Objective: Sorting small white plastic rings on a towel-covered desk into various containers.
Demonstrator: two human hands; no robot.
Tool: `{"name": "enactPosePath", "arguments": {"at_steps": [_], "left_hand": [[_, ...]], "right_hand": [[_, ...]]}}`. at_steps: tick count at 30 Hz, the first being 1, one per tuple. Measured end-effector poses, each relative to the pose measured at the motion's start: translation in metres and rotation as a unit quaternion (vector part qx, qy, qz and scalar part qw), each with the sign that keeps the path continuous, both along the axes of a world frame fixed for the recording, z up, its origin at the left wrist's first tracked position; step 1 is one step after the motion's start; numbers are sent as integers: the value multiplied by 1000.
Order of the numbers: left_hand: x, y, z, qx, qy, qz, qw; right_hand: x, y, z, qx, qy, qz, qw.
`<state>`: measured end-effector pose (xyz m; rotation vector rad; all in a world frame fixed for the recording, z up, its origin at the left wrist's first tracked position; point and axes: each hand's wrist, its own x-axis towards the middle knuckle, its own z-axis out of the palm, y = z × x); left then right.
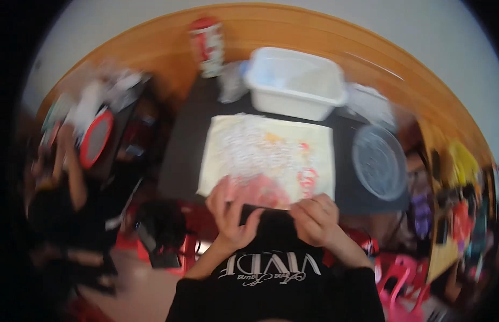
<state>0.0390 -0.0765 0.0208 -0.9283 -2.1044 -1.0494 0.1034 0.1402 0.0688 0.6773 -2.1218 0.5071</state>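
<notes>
A cream cloth or mat (320, 140) with a red print near its right side lies on the dark table. Scattered over it is a blurred spread of small white pieces (238, 145). Along the near edge sits a pinkish-red patch or sheet (263, 191), too smeared to name. Beside that patch is my left hand (230, 214), thumb apart from the fingers, holding nothing I can see. At the cloth's near right corner my right hand (316, 219) has its fingers curled together; whatever is between the fingertips is hidden.
Behind the cloth stands a white plastic tub (297, 99), with a red-and-white canister (208, 47) and a clear bag (231, 83) left of it. A round clear lid (379, 162) lies right. Another person's arm (72, 172) is at a left table near a red-rimmed oval (96, 139).
</notes>
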Motion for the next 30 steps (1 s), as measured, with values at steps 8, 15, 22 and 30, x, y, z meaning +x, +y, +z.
{"name": "enactPosePath", "arguments": {"at_steps": [8, 15, 22, 30], "left_hand": [[40, -11, 1, 17, -11, -7, 1000], [59, -17, 5, -9, 6, -19, 1000], [45, -34, -1, -33, -2, 85, 996], [-14, -32, -1, -33, -51, 60, 996]], "right_hand": [[3, -21, -2, -45, -4, 95, 994], [-21, -61, 24, -235, -11, 104, 966], [10, -38, -18, -168, -61, 111, 978], [23, 44, -40, -127, -136, -149, 971]]}}
